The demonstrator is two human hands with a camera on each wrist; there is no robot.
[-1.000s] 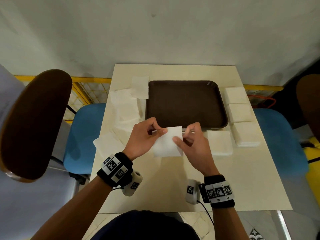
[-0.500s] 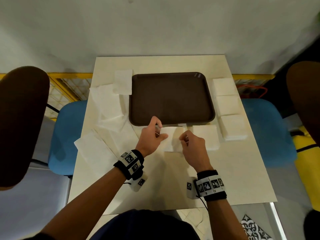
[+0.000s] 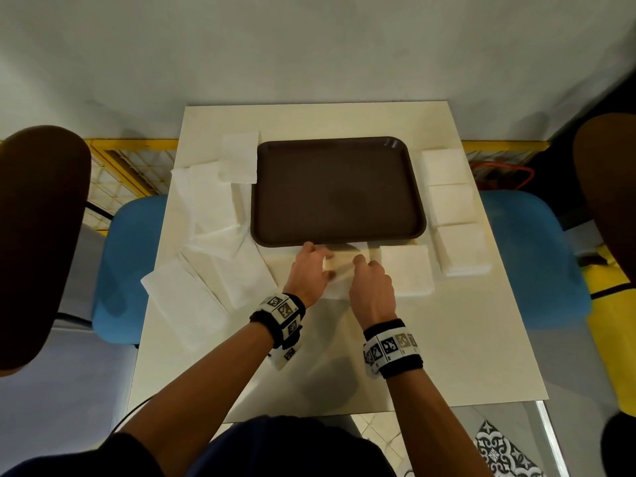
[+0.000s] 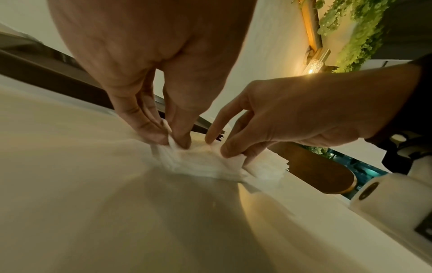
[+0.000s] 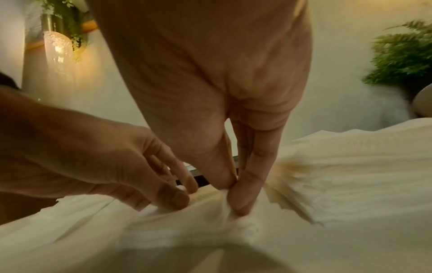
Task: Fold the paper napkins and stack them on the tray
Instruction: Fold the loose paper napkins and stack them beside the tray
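White table [image 3: 344, 356] holds a brown tray [image 3: 339, 191] just past the fingers of both hands. Between the hands lies a paper napkin [image 3: 339, 270] flat on the table, touching the tray's near edge. Left hand [image 3: 309, 273] pinches its left side with thumb and fingers. Right hand [image 3: 373, 290] pinches its right side. Folded napkins [image 3: 407, 270] sit just right of the right hand.

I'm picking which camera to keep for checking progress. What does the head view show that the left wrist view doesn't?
Only the head view: the whole brown tray, bare, loose napkins to its left, folded stacks to its right. Only the left wrist view: fingertips pinching the napkin's layered edge. Both: left hand and right hand holding one napkin on the table.
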